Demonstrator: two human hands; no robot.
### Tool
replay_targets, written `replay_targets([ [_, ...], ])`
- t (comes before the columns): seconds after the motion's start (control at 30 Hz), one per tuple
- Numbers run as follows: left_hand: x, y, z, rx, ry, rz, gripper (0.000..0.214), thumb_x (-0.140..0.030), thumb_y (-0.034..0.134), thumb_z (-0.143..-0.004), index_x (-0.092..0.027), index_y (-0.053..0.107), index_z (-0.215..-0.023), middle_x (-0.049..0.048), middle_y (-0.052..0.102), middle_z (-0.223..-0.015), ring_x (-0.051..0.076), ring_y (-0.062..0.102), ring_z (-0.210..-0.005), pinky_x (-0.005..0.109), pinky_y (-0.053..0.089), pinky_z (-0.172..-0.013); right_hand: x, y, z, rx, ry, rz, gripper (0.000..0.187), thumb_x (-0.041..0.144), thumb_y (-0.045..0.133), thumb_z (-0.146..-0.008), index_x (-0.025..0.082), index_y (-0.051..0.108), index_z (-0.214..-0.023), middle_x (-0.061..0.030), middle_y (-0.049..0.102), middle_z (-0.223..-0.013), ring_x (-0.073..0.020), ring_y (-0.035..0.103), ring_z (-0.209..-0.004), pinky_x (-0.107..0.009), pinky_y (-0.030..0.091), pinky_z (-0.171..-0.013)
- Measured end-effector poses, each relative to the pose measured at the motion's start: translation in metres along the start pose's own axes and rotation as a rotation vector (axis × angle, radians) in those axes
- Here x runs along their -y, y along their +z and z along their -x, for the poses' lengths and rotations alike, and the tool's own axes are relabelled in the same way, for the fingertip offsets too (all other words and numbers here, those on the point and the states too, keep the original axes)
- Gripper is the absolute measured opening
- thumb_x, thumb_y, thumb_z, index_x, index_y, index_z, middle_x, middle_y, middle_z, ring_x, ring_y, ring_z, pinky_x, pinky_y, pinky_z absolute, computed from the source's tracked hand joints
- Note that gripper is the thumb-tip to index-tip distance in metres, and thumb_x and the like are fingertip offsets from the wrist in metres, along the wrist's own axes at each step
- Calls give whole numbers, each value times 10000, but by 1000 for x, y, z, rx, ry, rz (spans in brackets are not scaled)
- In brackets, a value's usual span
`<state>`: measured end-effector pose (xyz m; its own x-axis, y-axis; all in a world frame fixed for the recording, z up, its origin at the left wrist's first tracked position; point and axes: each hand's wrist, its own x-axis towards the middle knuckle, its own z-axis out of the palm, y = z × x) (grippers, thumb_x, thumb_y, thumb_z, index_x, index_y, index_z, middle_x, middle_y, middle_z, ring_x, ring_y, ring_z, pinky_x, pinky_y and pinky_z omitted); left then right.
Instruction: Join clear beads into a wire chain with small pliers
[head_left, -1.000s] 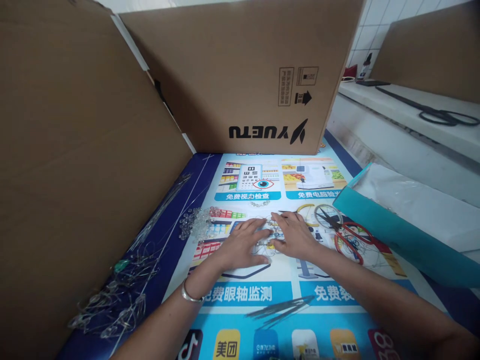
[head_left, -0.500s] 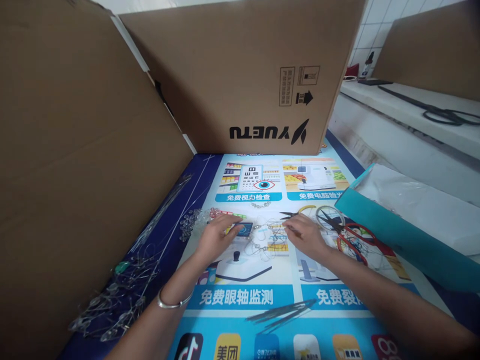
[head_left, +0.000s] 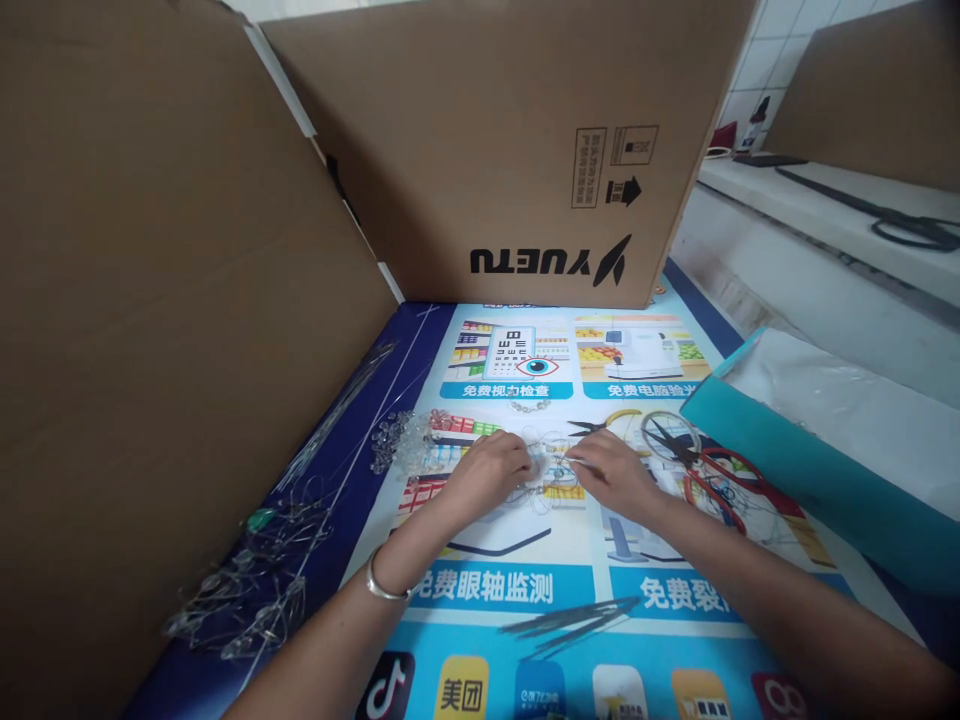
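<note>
Between my two hands lies a ring of thin wire strung with clear beads [head_left: 553, 490]. My left hand [head_left: 489, 470] is closed at the ring's left side, fingertips curled down over the wire and partly hidden. On the ring's right side, my right hand [head_left: 613, 472] pinches a bit of the wire between thumb and finger. Loose clear beads [head_left: 401, 445] form a pile to the left of my left hand, with some pinkish ones at its edge. A short beaded strand [head_left: 529, 404] rests beyond the hands. Yellow-handled pliers [head_left: 600, 424] lie just past my right hand.
Red-handled scissors [head_left: 712, 470] and a wire coil [head_left: 671, 430] lie right of my right hand, beside a teal box [head_left: 810, 450]. Dark thin rods [head_left: 570, 625] lie in front. Tangled beaded wire pieces [head_left: 247, 590] sit at left. Cardboard walls [head_left: 465, 150] enclose the back and left.
My left hand has moved right, from beside the ring onto its left side, and its fingers have closed. My right hand stays at the ring's right side. The view has shifted slightly.
</note>
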<state>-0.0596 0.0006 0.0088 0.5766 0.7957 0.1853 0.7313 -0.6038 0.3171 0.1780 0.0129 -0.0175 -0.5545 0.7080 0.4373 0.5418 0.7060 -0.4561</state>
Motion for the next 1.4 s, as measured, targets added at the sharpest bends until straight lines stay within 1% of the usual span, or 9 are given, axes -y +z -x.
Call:
replay_targets([
  [0.13,1,6,-4,29,0,-3,126,-174,519,-830,-162,617,-751,55,582,-840,194,516,-887,323,407,-817,8,-5,-2,70,-109,43,278,298,505,-850,219,568,-1109,-85,573,-999,-216,489,-938,-398,414,-830],
  [0.3,6,7,-2,48,46,41,126,-137,465,-846,-149,572,-781,72,569,-905,201,500,-947,327,406,-838,15,-7,-3,219,-219,147,313,374,495,-855,246,577,-1129,-110,502,-1163,-241,445,-1013,-429,378,-860],
  [0.4,9,6,-1,15,20,103,117,-123,427,-856,-147,540,-878,79,564,-954,194,504,-946,317,415,-821,14,-5,-2,277,-232,164,319,398,484,-858,251,579,-1124,-108,485,-1194,-248,426,-1046,-436,364,-871],
  [0.5,14,8,0,-60,-72,167,114,-154,422,-865,-155,527,-909,65,574,-896,183,525,-865,306,419,-775,14,-4,-1,312,-221,169,329,388,493,-854,246,565,-1142,-104,485,-1197,-250,414,-1064,-433,357,-880],
  [0.63,23,14,-1,-163,-178,194,111,-203,412,-876,-170,514,-903,48,577,-840,177,533,-815,299,406,-753,15,-5,-1,319,-212,180,305,304,515,-841,246,563,-1137,-96,495,-1191,-250,407,-1080,-429,349,-891],
  [0.77,33,18,-3,-224,-259,222,112,-235,409,-877,-187,496,-930,21,583,-802,151,544,-747,260,412,-690,15,-4,-2,311,-217,180,279,268,492,-850,253,577,-1115,-89,506,-1184,-244,414,-1082,-421,356,-887],
  [0.93,43,26,-3,-262,-345,258,90,-245,475,-828,-203,533,-882,-9,585,-716,128,549,-667,224,411,-628,12,-2,0,293,-229,178,271,261,468,-863,245,582,-1108,-90,510,-1184,-239,424,-1079,-419,367,-883],
  [1.07,45,31,-2,-290,-407,285,97,-226,479,-804,-205,550,-867,-19,594,-689,114,552,-621,208,406,-591,9,0,0,274,-239,180,247,248,473,-860,233,594,-1074,-94,522,-1168,-232,440,-1062,-415,381,-873],
  [1.4,41,28,-4,-306,-445,315,116,-193,457,-784,-192,545,-860,-13,584,-690,115,551,-632,210,407,-593,9,-2,-1,283,-233,214,240,216,408,-890,215,608,-1023,-95,534,-1166,-219,452,-1058,-400,390,-869],
])
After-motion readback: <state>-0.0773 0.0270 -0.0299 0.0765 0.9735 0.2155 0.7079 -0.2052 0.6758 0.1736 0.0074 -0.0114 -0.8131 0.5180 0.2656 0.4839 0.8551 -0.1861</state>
